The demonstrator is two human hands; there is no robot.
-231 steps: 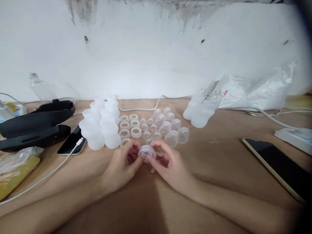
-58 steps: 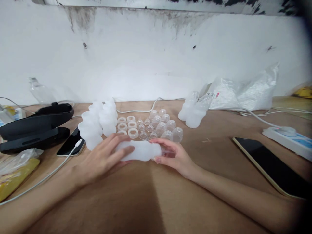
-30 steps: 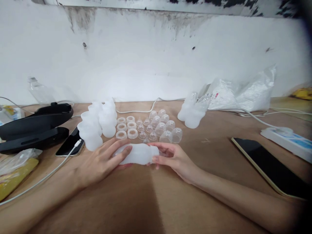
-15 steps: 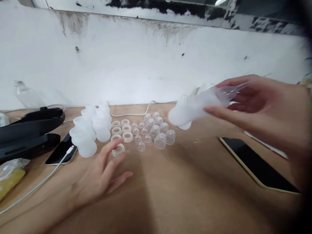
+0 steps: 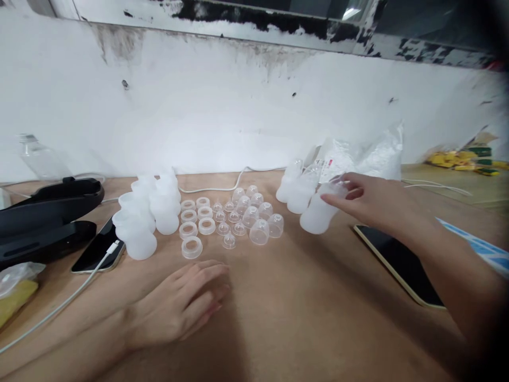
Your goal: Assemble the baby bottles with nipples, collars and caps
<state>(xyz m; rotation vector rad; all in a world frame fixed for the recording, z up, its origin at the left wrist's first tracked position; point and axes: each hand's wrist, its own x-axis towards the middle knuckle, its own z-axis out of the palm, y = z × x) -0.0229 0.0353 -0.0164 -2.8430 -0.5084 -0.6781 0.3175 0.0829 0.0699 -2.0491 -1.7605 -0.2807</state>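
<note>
My right hand (image 5: 369, 199) grips the clear cap end of a frosted white baby bottle (image 5: 317, 212), which stands slightly tilted on the table. Beside it are two more capped baby bottles (image 5: 300, 195). My left hand (image 5: 185, 302) rests low over the table, fingers curled together and nothing visible in them. Just beyond it lie several clear bottle rings (image 5: 192, 248) in two columns. Several clear nipples (image 5: 229, 241) sit right of the rings, then several domed clear caps (image 5: 260, 232). Farther left stand several open frosted bottles (image 5: 141, 241) in rows.
A phone (image 5: 392, 260) lies under my right forearm. Another phone (image 5: 97, 249) with a white cable (image 5: 75, 292) lies left, near a black device (image 5: 43, 217). A clear plastic bag (image 5: 379, 154) stands against the wall. A clear bottle (image 5: 42, 156) is far left.
My right hand has brought the baby bottle down from the air onto the table beside the other capped ones. My left hand has drawn back from the rings, its fingers curling in.
</note>
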